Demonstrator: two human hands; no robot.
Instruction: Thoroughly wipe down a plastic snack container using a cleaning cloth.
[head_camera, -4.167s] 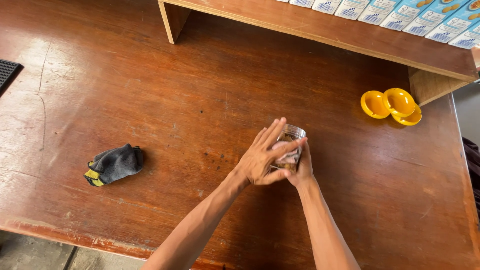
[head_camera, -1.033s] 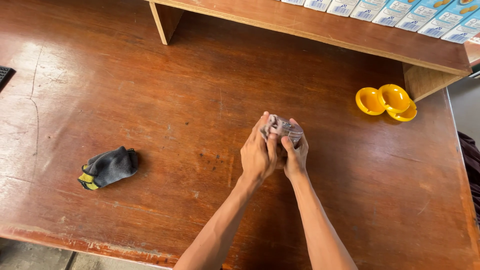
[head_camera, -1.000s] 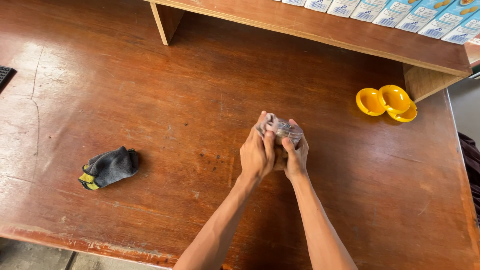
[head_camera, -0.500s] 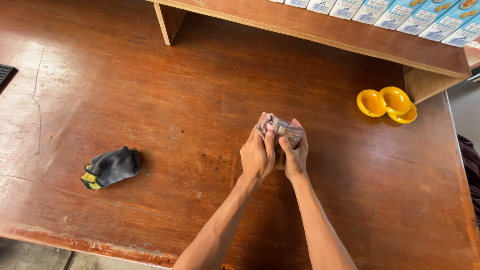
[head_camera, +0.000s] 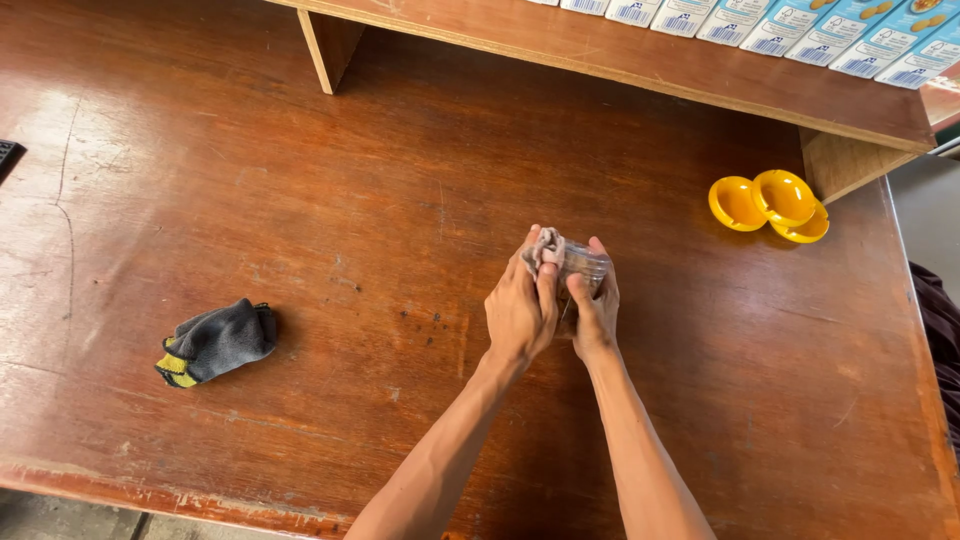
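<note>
The small clear glass tumbler (head_camera: 582, 268), stuffed with a grey cloth wad (head_camera: 545, 246), was clamped between the left hand (head_camera: 520, 305) and right hand (head_camera: 597, 310), pressed together above the brown wooden table (head_camera: 300, 180); excess squeezing could probably crack it.

We seem to be at a shop counter, or something close to it, though we cannot be sure. A broad wooden counter (head_camera: 250, 180) fills the view, its reddish varnish scuffed, scratched and worn pale along the near edge. Above its far side runs a raised wooden shelf (head_camera: 700, 75) on short uprights, and on it stands a tidy row of identical small blue and white cartons (head_camera: 800, 30), lined up side by side like stock on display. Just below the shelf's right end, a cluster of yellow plastic ashtrays (head_camera: 768, 202) sits on the counter.
</note>
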